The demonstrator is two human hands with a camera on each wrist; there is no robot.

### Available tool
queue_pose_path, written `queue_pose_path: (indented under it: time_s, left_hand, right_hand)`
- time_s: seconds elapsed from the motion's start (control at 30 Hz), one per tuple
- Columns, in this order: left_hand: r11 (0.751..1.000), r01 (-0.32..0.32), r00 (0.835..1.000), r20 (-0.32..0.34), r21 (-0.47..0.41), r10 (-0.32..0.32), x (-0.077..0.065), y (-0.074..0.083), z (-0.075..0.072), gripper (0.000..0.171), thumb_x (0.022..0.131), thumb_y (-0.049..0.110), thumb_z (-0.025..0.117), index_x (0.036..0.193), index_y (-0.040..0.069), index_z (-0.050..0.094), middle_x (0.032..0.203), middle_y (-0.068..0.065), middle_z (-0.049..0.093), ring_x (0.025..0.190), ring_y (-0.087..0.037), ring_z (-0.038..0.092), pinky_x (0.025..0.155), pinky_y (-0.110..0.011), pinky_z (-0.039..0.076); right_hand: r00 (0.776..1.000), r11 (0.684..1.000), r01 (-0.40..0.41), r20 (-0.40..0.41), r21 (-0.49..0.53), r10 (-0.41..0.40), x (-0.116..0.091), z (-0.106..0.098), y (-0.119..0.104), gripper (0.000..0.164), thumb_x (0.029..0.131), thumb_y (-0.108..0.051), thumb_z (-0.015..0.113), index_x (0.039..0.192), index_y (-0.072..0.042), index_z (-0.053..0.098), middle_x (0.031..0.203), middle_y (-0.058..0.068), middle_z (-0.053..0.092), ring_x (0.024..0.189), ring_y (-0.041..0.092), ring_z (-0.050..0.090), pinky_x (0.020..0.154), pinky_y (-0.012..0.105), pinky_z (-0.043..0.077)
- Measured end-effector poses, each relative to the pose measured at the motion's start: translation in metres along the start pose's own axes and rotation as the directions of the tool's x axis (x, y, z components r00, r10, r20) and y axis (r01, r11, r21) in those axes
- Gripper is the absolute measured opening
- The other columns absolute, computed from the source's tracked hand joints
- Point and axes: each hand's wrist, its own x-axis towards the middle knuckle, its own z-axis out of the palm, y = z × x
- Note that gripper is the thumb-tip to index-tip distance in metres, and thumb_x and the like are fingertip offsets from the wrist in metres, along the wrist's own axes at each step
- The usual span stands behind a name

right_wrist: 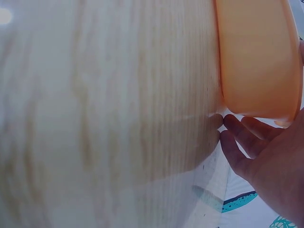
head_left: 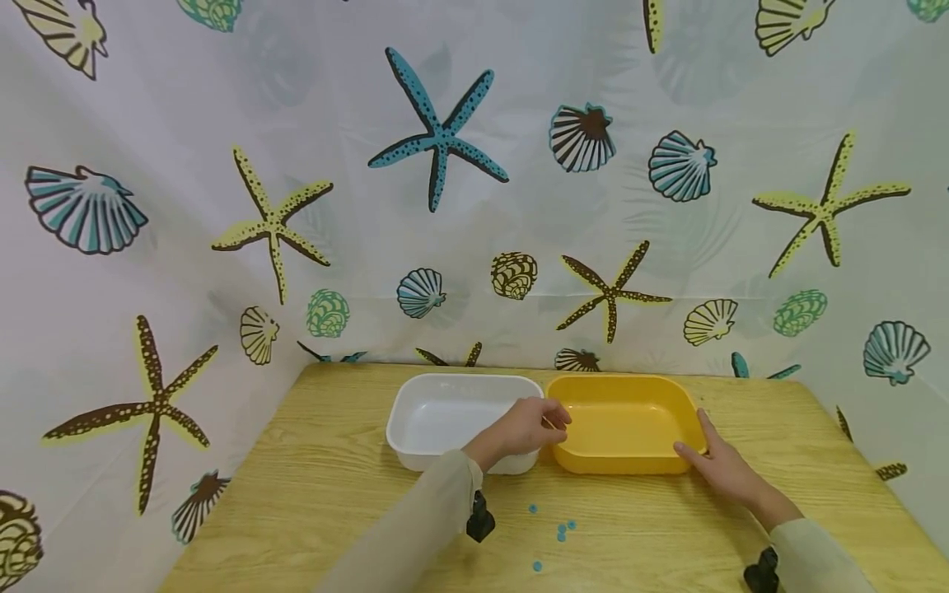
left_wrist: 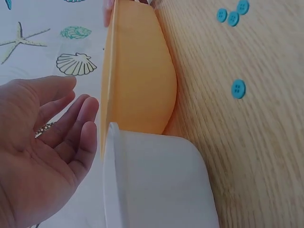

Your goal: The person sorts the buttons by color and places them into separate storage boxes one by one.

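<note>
A white plastic tub [head_left: 415, 461] and a yellow plastic tub [head_left: 623, 465] stand side by side on the wooden table. Over the place where their rims meet, my left hand [head_left: 519, 424] hovers with loosely bent fingers. It holds nothing visible; the left wrist view shows the bare palm [left_wrist: 42, 156] beside the rims. My right hand [head_left: 722, 465] grips the yellow tub's right end, thumb over the rim and fingers along the outer wall. Its fingers [right_wrist: 242, 135] reach low on that wall near the tabletop. Several small blue buttons [head_left: 561, 529] lie on the table in front of the tubs.
The wooden tabletop [head_left: 296, 494] runs around both tubs. A white curtain [head_left: 504, 214] printed with starfish and shells hangs behind the table and down both sides. Each wrist carries a small black device [head_left: 480, 519].
</note>
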Motion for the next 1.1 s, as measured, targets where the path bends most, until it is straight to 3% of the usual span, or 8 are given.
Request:
queue_pose_path:
  time_s: [0.53,0.77,0.93,1.1]
  left_hand:
    - [0.997,-0.076,0.993,0.086,0.014,0.075,-0.039,0.002,0.009,0.011,0.087,0.012,0.068,0.097,0.008,0.068,0.087,0.007,0.065,0.08,-0.004,0.06,0.074,-0.019,0.048]
    - [0.998,-0.056,0.985,0.16,-0.024,0.06,-0.05,-0.004,0.022,0.019,0.087,0.011,0.067,0.105,0.007,0.068,0.105,-0.004,0.066,0.082,-0.004,0.061,0.071,-0.02,0.049]
    - [0.995,-0.05,0.979,0.2,0.083,0.033,-0.053,-0.009,0.03,0.023,0.087,0.01,0.068,0.109,0.005,0.068,0.107,-0.003,0.066,0.079,-0.002,0.061,0.068,-0.017,0.048]
    - [0.988,-0.038,0.985,0.171,0.149,0.012,-0.055,-0.02,0.035,0.022,0.085,0.012,0.07,0.107,0.007,0.07,0.099,0.0,0.066,0.077,-0.002,0.06,0.069,-0.018,0.048]
  right_hand:
    - [1.0,1.0,-0.003,0.004,0.0,0.003,0.001,0.0,0.004,0.09,0.098,-0.044,0.046,0.147,0.004,-0.013,0.149,0.036,0.0,0.134,0.053,0.009,0.104,0.064,0.012]
    - [1.0,1.0,0.012,-0.008,0.002,-0.012,0.001,0.0,0.004,0.091,0.098,-0.044,0.046,0.146,0.005,-0.012,0.149,0.037,0.001,0.133,0.054,0.01,0.104,0.064,0.012]
    - [1.0,1.0,0.019,-0.008,0.008,-0.019,0.0,0.0,0.002,0.091,0.098,-0.045,0.046,0.146,0.005,-0.014,0.148,0.037,0.001,0.133,0.054,0.01,0.104,0.064,0.011]
    - [1.0,1.0,0.014,-0.015,0.014,-0.014,0.0,0.0,0.001,0.091,0.098,-0.045,0.046,0.147,0.006,-0.011,0.148,0.037,0.002,0.132,0.054,0.012,0.103,0.064,0.012]
